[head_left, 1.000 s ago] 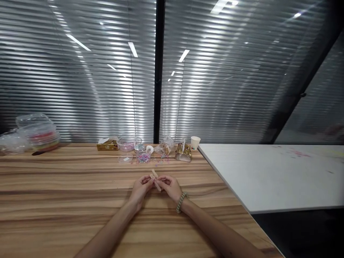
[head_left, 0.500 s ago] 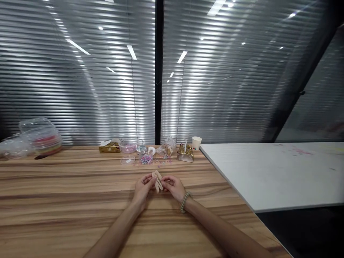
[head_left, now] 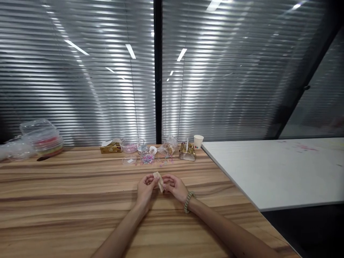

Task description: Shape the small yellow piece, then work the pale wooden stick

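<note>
Between my two hands, above the wooden table (head_left: 80,193), is a small bundle of pale beige strips (head_left: 159,182), wood-like in colour; their exact kind is too small to make out. My left hand (head_left: 146,188) pinches the strips from the left, thumb on top. From the right, my right hand (head_left: 174,186) grips their other side with thumb and fingertips, and a beaded bracelet (head_left: 188,201) circles that wrist. The fingers cover part of the strips.
Along the back stand a gold box (head_left: 110,147), a clear tub of small coloured pieces (head_left: 147,157), a round lid (head_left: 129,160), a crumpled plastic bag (head_left: 170,145), a gold tissue pack (head_left: 187,152) and a paper cup (head_left: 198,141). Stacked plastic containers (head_left: 44,138) sit far left; a white table (head_left: 274,172) adjoins at right.
The strips were fanned apart with gaps between them; now they lie pressed together in one narrow stack. Both hands have shifted slightly right in view, still holding them.
</note>
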Available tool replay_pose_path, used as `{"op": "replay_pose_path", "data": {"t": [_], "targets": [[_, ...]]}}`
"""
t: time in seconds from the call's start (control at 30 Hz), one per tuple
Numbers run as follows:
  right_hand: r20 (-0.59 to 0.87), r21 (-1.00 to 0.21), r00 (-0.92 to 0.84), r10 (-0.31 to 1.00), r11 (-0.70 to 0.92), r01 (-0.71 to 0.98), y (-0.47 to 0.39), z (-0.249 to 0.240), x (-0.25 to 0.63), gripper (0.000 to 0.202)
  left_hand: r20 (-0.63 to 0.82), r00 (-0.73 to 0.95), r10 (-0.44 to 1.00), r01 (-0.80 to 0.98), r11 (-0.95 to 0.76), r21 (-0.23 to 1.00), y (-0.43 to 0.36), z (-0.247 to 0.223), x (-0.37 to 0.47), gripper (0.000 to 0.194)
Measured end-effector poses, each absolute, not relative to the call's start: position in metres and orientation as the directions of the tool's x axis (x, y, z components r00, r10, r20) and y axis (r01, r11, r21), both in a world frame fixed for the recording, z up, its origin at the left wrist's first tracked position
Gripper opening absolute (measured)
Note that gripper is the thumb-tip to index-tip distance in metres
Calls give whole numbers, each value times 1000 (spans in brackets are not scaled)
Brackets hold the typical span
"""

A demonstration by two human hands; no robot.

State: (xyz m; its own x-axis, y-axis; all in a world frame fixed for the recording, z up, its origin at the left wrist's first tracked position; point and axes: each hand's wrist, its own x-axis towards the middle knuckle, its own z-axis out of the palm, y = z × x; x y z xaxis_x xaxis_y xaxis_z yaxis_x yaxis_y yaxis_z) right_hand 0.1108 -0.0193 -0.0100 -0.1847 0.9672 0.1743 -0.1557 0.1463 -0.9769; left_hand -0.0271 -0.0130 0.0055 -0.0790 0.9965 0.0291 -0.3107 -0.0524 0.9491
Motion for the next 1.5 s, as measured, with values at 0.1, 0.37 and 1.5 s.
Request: {"op": "replay_pose_path", "data": {"t": [0.1,0.37,1.5], "targets": [[191,-978,-205,960,167,-128,-18,-11,111,36,49,-79,996,-275,-69,959,-12,4,-26,39],[205,-977,-216,955,186,-107,-19,-13,110,34,101,-80,992,-235,-118,965,-13,4,-23,39],[159,-982,-133,978,143,-120,-19,-9,113,34,-8,134,991,-238,40,970,-22,12,-23,40]]}}
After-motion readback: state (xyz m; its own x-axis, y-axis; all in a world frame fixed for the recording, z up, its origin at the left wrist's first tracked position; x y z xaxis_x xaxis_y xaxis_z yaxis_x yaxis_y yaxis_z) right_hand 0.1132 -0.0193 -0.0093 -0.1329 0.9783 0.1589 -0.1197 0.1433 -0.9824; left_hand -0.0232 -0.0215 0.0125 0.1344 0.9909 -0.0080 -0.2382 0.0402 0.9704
